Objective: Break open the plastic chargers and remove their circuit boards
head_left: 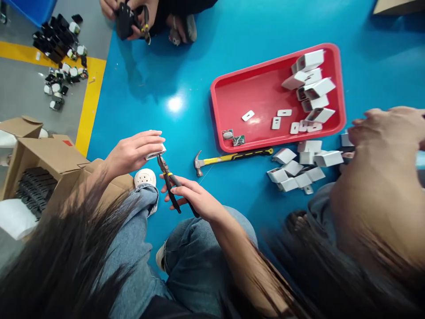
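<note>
My left hand [132,152] grips a small white casing [154,154] over the blue floor [184,133], left of the yellow-and-black hammer [229,157]. My right hand [193,194] holds pliers [164,168] by the dark handles, their nose at the casing's edge. On the cardboard box [49,156] to my left, a red mark [67,143] is too small to read.

Blue floor [186,128] (one bright glare [175,103]), yellow stripe [89,106], grey floor [20,84].

left hand [133,150]: back up, fingers together | right hand [194,195]: fingers curled, forearm [242,257] angled forward-left
</note>
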The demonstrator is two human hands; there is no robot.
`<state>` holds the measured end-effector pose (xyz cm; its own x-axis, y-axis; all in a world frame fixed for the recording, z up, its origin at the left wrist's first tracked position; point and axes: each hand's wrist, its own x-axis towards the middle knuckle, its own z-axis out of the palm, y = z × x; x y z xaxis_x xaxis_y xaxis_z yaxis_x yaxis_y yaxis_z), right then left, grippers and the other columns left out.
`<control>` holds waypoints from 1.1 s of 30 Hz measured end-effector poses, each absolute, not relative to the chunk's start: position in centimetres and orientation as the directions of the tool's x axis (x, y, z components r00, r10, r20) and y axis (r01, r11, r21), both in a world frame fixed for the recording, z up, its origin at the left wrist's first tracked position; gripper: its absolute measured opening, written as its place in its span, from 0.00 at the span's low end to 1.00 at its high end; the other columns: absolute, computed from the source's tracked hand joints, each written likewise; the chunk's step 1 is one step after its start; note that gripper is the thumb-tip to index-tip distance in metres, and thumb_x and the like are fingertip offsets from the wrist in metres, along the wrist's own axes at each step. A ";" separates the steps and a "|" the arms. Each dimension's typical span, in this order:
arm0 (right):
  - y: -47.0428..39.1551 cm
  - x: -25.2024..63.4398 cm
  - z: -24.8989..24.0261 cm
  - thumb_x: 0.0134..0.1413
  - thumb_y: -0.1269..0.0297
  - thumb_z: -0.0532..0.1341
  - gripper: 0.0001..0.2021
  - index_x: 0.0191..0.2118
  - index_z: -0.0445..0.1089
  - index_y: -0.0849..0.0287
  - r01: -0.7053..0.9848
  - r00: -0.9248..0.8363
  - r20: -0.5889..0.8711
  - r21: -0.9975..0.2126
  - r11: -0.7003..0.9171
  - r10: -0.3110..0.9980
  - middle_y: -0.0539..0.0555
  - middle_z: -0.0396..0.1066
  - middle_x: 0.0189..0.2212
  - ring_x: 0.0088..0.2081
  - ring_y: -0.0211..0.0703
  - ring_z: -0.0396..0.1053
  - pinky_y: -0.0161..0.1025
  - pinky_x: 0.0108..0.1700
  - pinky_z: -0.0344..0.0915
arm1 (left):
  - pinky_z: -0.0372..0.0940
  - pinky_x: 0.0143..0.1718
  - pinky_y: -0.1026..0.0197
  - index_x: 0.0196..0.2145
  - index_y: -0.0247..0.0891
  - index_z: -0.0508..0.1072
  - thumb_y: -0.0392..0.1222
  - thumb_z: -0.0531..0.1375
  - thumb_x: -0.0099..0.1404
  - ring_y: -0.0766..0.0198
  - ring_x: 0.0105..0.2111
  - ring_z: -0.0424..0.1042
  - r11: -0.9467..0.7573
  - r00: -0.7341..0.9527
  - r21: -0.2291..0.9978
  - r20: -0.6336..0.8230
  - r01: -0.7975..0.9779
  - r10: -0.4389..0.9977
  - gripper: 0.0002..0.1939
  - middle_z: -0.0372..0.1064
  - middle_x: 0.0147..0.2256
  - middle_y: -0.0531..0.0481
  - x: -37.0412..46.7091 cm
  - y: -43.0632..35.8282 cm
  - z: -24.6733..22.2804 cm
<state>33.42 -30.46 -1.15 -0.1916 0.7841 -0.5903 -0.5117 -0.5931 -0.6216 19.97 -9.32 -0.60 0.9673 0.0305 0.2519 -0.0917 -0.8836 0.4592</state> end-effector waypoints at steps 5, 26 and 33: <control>-30.1 33.4 -1.3 0.50 0.60 0.59 0.15 0.43 0.74 0.58 -0.572 -0.214 -0.593 -0.568 -0.592 0.776 0.53 0.71 0.41 0.38 0.40 0.69 0.36 0.35 0.71 | 0.67 0.61 0.51 0.48 0.39 0.74 0.35 0.59 0.69 0.58 0.59 0.68 -0.880 0.963 0.448 0.265 -0.161 -0.041 0.11 0.75 0.51 0.46 20.3 -9.2 -0.2; -29.6 31.6 -3.8 0.58 0.51 0.59 0.18 0.47 0.70 0.57 -0.513 -0.176 -0.604 -0.618 -0.596 0.777 0.50 0.66 0.31 0.29 0.34 0.62 0.31 0.28 0.60 | 0.66 0.59 0.53 0.47 0.37 0.73 0.32 0.53 0.70 0.59 0.57 0.69 -0.935 0.987 0.333 0.134 -0.126 -0.085 0.13 0.74 0.51 0.44 18.6 -8.7 -2.0; -30.5 30.3 -3.7 0.62 0.45 0.55 0.21 0.44 0.70 0.59 -0.294 -0.150 -0.517 -0.791 -0.537 0.843 0.47 0.61 0.23 0.25 0.34 0.56 0.32 0.28 0.56 | 0.64 0.51 0.53 0.42 0.38 0.73 0.39 0.55 0.66 0.55 0.48 0.72 -0.941 0.988 0.321 -0.067 -0.108 -0.136 0.09 0.76 0.42 0.44 18.2 -8.8 -0.8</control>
<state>30.27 -30.47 -3.67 -0.1503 0.8427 -0.5170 -0.2938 -0.5373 -0.7905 18.21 -8.80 -0.76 0.9884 -0.1361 -0.0670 -0.1078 -0.9410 0.3208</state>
